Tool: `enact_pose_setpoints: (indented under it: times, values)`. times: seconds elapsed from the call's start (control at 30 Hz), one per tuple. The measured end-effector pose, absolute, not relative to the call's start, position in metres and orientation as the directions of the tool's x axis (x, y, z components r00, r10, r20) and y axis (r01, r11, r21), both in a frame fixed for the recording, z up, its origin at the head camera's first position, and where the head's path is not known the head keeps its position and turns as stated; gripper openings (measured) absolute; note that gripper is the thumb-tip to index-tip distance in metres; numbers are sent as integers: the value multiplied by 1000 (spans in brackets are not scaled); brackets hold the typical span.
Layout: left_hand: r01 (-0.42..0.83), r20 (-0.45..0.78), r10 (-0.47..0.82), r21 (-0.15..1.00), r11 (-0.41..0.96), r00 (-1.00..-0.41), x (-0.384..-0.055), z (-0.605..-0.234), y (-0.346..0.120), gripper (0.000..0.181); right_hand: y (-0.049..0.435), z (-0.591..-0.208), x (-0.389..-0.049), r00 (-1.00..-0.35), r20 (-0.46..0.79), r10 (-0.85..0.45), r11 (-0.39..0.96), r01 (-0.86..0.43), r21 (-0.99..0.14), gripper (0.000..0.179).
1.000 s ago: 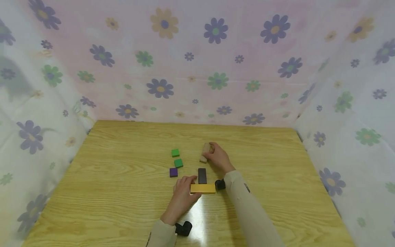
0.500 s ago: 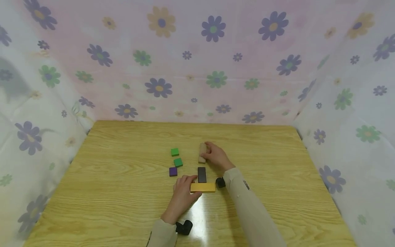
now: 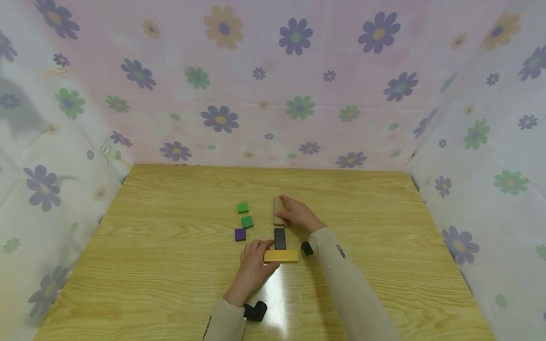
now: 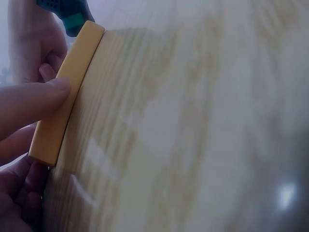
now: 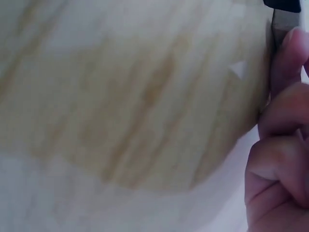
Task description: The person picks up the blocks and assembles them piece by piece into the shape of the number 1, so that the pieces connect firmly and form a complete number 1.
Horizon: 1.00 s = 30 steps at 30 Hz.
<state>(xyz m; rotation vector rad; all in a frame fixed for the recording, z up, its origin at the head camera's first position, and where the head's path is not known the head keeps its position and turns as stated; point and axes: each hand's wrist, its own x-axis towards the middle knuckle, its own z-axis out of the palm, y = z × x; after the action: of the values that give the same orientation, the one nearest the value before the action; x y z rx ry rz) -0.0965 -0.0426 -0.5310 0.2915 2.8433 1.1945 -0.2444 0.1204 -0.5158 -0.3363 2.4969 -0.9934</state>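
A yellow rectangular block (image 3: 281, 256) lies crosswise at the near end of a dark block (image 3: 279, 238), which points away from the person. My left hand (image 3: 251, 270) pinches the yellow block at its left end; in the left wrist view the thumb (image 4: 43, 99) presses its face. Beyond the dark block, roughly in line with it, lies a tan wooden block (image 3: 277, 211). My right hand (image 3: 300, 215) holds that tan block from the right side, thumb near its close end. In the right wrist view only a sliver of the tan block (image 5: 286, 20) shows above the thumb.
Left of the line of blocks sit small square pieces: a bright green one (image 3: 242, 208), a darker green one (image 3: 247, 221) and a purple one (image 3: 240, 235). All rest on a wood-grain table (image 3: 170, 265). Flowered cloth (image 3: 264, 94) encloses the back and sides.
My right hand has moved slightly left with the tan block, turning it from a slant to nearly straight behind the dark block. My left hand keeps its hold on the yellow block.
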Motion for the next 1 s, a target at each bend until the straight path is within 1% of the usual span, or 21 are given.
enact_pose_setpoints:
  times: [0.37, 0.57, 1.0]
  values:
    - [148, 18, 191, 710, 689, -981, -98, -533, -43, 53, 126, -521, -240, -871, -283, -403, 665, -66, -744, 66]
    - [136, 12, 184, 718, 683, -983, -97, -533, -43, 53, 125, -519, -236, -865, -305, -399, 651, -32, -759, 66]
    - [171, 69, 173, 703, 691, -982, -97, -534, -41, 51, 124, -516, -234, -866, -293, -406, 644, -44, -764, 67]
